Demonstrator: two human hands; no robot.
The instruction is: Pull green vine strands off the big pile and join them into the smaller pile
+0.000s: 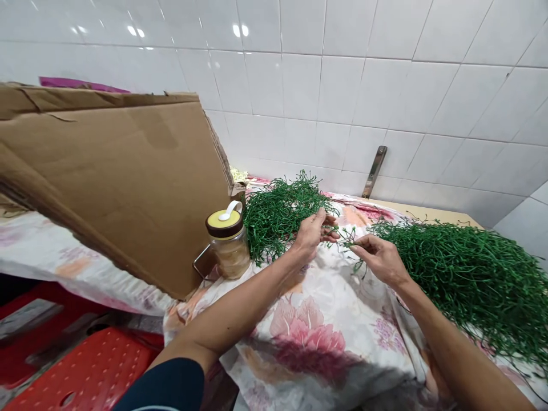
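Observation:
My left hand [311, 231] and my right hand [379, 257] meet over a table covered with a floral cloth [317, 331]. Both pinch the same thin green plastic sprig [345, 237] stretched between their fingertips. A smaller heap of green sprigs [278, 214] lies just behind and left of my left hand. A larger heap of green sprigs [471, 279] spreads to the right of my right hand, touching its wrist side.
A glass jar [229, 242] with a yellow lid stands left of the small heap. A big cardboard sheet [120, 177] leans at the left. Red plastic stools [85, 371] sit below the table edge. A white tiled wall [342, 85] backs the table.

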